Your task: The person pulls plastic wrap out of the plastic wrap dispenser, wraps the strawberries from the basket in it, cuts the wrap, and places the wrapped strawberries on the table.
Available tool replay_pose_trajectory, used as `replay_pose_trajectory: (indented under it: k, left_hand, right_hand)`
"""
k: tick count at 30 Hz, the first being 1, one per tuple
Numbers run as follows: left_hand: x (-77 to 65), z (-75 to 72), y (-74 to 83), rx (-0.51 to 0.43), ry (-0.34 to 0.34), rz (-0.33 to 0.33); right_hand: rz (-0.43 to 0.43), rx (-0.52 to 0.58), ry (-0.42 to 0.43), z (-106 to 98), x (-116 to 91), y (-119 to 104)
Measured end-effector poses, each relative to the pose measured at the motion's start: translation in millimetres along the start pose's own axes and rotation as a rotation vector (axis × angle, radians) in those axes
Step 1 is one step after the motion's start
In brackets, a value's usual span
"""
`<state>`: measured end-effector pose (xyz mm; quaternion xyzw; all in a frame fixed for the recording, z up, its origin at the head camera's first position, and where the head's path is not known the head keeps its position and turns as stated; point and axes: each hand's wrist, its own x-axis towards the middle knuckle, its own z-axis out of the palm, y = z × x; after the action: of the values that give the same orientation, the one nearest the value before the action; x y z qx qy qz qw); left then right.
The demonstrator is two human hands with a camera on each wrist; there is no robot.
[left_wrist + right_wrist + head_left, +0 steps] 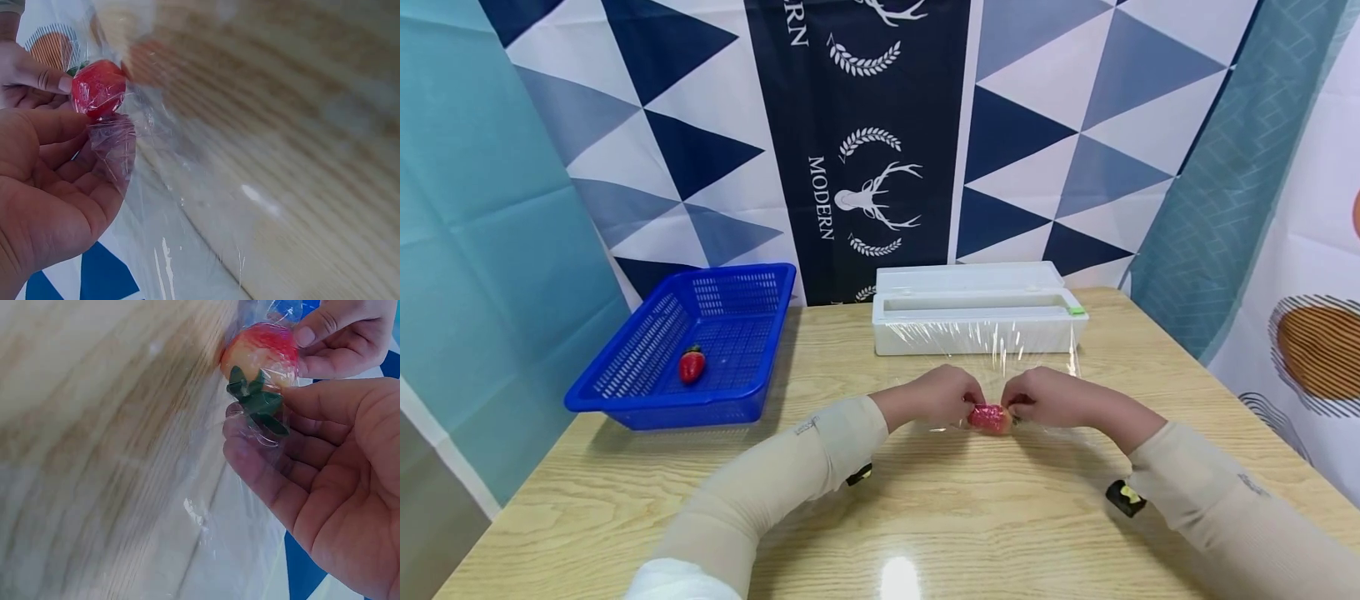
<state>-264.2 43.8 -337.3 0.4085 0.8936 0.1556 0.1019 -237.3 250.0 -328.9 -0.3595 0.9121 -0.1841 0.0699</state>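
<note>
A strawberry (990, 418) with a green leafy top lies sideways between my two hands, wrapped in clear cling film (115, 147). My left hand (943, 393) pinches the film at the red tip, with its thumb right against the fruit in the left wrist view. At the other end, my right hand (1052, 396) holds the strawberry by its leaves (253, 397) through the film, fingers curled behind them. From the hands the film stretches back, creased and shiny, to a long white cling film box (887, 337) with its lid raised.
A blue plastic basket (681, 402) stands on the left of the wooden table (925, 517), with another red strawberry (692, 364) in it. A green tab (1077, 311) marks the box's right end. Patterned curtains (865, 108) hang behind the table.
</note>
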Motion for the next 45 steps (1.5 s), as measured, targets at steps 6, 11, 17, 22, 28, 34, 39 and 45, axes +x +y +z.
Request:
replay_pose_trajectory:
  k: [6, 11, 17, 22, 28, 34, 39, 45]
  left_hand:
    - [9.9, -2.1, -3.7, 0.016, -0.028, -0.072]
    - [17.9, -1.6, -6.4, 0.088, -0.020, -0.088]
    - [20.9, -2.8, -10.0, 0.086, 0.032, -0.107]
    - [16.5, -8.6, -8.7, 0.099, 0.045, -0.100]
    - [12.6, -12.9, -4.0, 0.123, 0.111, -0.052]
    - [13.5, -1.5, -7.3, 0.189, 0.074, 0.036]
    - [15.0, 2.8, -10.4, 0.244, 0.072, 0.048]
    - [19.9, 0.2, -17.9, 0.198, 0.083, 0.041]
  right_hand:
    - [0.033, -0.028, 0.000, -1.3, 11.0, 4.9]
    - [0.031, -0.100, 0.037, 0.6, 18.1, 11.6]
    - [0.033, -0.110, 0.083, 1.9, 19.0, 14.2]
    - [0.028, -0.164, 0.114, -0.1, 16.3, 10.2]
    - [-0.013, -0.192, 0.201, 1.7, 11.4, 3.3]
    - [-0.007, -0.109, 0.128, 9.3, 13.5, 5.1]
    - [0.033, -0.120, 0.114, 11.1, 16.5, 8.1]
    - [-0.002, -0.191, 0.130, 5.0, 21.6, 12.3]
